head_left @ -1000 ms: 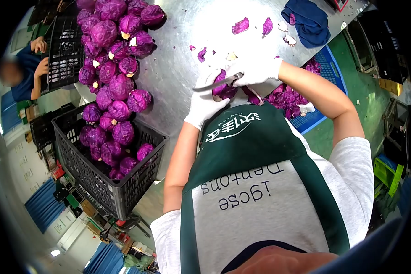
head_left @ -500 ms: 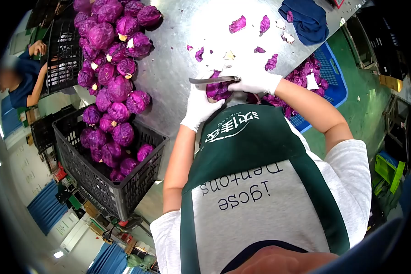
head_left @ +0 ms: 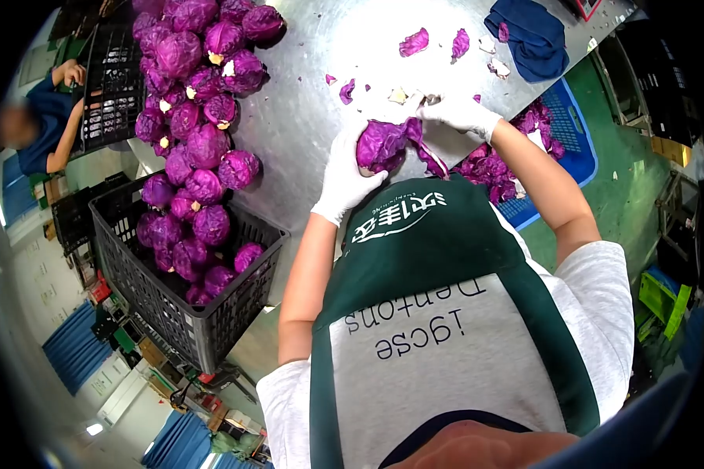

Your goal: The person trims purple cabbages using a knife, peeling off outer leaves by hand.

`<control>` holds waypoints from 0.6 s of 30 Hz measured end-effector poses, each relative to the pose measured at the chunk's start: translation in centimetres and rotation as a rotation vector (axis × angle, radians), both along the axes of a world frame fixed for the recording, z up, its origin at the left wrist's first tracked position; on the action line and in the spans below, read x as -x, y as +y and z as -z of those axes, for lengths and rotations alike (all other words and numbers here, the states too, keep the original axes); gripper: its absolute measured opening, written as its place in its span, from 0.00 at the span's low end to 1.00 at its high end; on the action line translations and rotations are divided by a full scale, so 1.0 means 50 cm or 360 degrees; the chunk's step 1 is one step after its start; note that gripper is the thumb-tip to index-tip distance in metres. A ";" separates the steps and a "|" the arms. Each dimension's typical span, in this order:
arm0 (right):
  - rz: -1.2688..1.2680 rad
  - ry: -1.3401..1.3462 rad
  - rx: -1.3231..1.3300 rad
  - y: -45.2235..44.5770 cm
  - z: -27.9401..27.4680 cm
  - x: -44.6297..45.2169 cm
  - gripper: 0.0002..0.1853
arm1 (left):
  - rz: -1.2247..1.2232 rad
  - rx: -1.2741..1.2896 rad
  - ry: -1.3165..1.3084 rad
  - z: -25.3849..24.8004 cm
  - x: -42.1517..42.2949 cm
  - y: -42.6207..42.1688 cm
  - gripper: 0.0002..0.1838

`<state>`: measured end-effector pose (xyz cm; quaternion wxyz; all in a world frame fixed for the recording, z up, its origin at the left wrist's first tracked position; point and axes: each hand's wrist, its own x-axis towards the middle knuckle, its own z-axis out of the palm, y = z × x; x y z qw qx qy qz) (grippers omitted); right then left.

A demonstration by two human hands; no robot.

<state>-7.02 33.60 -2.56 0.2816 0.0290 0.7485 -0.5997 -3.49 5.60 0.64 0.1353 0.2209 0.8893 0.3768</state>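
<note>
At upper centre, my left grip [head_left: 347, 176] clasps a red cabbage [head_left: 380, 144]. My right grip [head_left: 460, 115] is beside it; whether clenched, I cannot tell.

Held cabbage [head_left: 382, 144], underside out of view

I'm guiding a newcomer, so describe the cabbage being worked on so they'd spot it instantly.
Find the metal table, then its edge by the green apron. There the gloved left hand holds a purple cabbage. Unlike the cabbages piled on the table and in the black crate, this one is held.
</note>
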 end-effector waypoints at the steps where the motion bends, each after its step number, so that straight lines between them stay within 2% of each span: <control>1: 0.0231 -0.0058 0.0148 0.010 0.003 0.005 0.18 | -0.0006 0.0000 -0.0009 -0.001 -0.001 -0.001 0.49; 2: 0.0460 -0.0117 0.0295 0.022 0.002 0.011 0.20 | -0.0014 -0.0002 -0.0019 -0.001 -0.003 -0.002 0.49; 3: 0.0422 0.0117 0.0077 0.043 -0.033 0.027 0.18 | -0.0014 0.0011 -0.0016 -0.004 -0.005 -0.002 0.49; 4: 0.0386 0.0063 0.0132 0.071 -0.010 0.048 0.22 | -0.0013 0.0022 -0.0013 -0.008 -0.006 -0.001 0.49; 6: 0.0173 0.0652 -0.0565 0.091 0.013 0.046 0.25 | -0.0021 0.0034 -0.0013 -0.010 -0.007 0.002 0.49; 8: 0.0187 0.0836 -0.0600 0.029 -0.027 0.011 0.25 | -0.0035 0.0032 -0.0015 -0.007 -0.006 0.010 0.49; 9: -0.0028 0.0758 -0.0765 -0.002 -0.060 -0.019 0.27 | -0.0046 0.0019 0.0001 -0.005 -0.007 0.014 0.49; 12: -0.0138 0.1226 -0.1020 -0.102 -0.094 -0.056 0.34 | -0.0085 0.0021 0.0008 -0.004 -0.011 0.022 0.49; 14: -0.0331 0.0530 -0.0738 -0.119 -0.109 -0.050 0.34 | -0.0093 0.0067 -0.0052 -0.015 -0.015 0.031 0.48; 15: -0.0323 0.0778 -0.0861 -0.120 -0.100 -0.049 0.32 | -0.0071 0.0079 -0.0032 -0.015 -0.018 0.027 0.48; 18: -0.0555 0.0597 -0.0935 -0.098 -0.095 -0.027 0.27 | -0.0001 0.0106 0.0118 -0.017 -0.024 0.032 0.48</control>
